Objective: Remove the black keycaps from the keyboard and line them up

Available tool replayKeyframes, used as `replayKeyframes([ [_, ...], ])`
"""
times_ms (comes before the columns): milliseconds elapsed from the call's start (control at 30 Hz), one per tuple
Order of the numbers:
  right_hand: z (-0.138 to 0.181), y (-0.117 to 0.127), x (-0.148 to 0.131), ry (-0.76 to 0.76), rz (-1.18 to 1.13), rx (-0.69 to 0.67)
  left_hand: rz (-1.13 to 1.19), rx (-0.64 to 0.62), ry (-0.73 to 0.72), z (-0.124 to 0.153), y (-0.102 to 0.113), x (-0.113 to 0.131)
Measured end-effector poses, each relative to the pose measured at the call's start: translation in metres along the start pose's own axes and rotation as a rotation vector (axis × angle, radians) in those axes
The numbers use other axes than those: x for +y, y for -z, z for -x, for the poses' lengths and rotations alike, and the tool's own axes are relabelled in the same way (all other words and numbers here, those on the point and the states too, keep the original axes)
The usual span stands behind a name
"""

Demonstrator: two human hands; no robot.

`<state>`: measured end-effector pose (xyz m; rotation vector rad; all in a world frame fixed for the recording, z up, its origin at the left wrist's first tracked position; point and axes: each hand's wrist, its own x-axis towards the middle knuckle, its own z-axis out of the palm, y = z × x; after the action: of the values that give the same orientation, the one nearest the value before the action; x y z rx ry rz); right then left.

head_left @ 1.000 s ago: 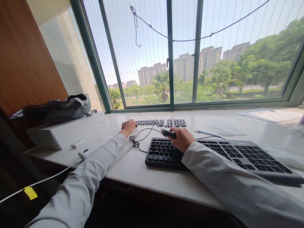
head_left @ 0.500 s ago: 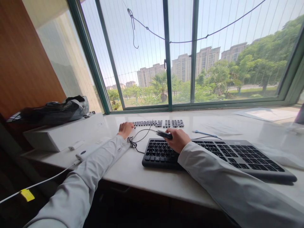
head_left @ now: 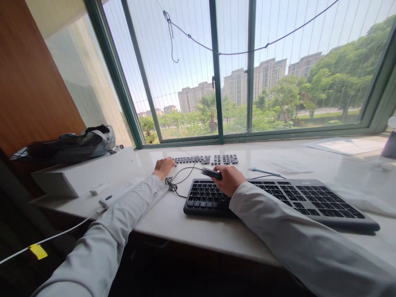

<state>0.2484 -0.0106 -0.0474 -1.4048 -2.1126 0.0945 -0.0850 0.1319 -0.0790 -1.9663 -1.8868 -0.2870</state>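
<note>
My right hand [head_left: 229,180] is closed around a small black tool [head_left: 211,173] and rests over the left half of a black keyboard [head_left: 287,198] on a white stone sill [head_left: 198,218]. My left hand [head_left: 163,167], fingers curled, touches the left end of rows of loose black keycaps [head_left: 206,159] laid out near the window; what its fingers hold, if anything, is hidden. A thin black cable [head_left: 177,182] lies coiled between the two hands. Both arms wear light grey sleeves.
A white box [head_left: 83,171] with a dark bag [head_left: 66,144] on top sits at the left. A white device [head_left: 116,196] with a white cord lies beside it. A blue pen-like item [head_left: 262,170] and paper [head_left: 343,145] lie further right. The window frame [head_left: 216,136] bounds the back.
The view has drifted slightly, so everything sits a little lower-left in frame. Both hands keep their places on the keycaps and over the keyboard.
</note>
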Motion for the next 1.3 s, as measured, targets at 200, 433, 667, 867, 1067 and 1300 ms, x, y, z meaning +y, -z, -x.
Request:
replayKeyframes([
  [200,0.0005,-0.0002,0.0005,-0.007,0.014,-0.001,0.003,0.014,-0.047,-0.0019,-0.0028,-0.0014],
  [433,0.0006,-0.0016,0.0000,-0.005,0.024,-0.001,-0.006,0.013,-0.055,-0.0003,-0.0048,0.0020],
  [667,0.0012,0.0009,-0.0010,-0.005,0.026,-0.011,-0.029,0.015,-0.013,0.0004,-0.0022,-0.0007],
  [867,0.0017,0.0014,-0.0014,-0.004,0.030,-0.008,-0.025,-0.007,0.001,0.0001,-0.0038,-0.0030],
  [1067,0.0026,0.0019,-0.0014,-0.008,0.031,-0.014,-0.015,-0.025,0.029,-0.0003,-0.0054,-0.0043],
  [1300,0.0016,0.0006,-0.0016,0.007,0.037,-0.009,0.016,-0.076,0.053,0.0010,0.0012,-0.0023],
])
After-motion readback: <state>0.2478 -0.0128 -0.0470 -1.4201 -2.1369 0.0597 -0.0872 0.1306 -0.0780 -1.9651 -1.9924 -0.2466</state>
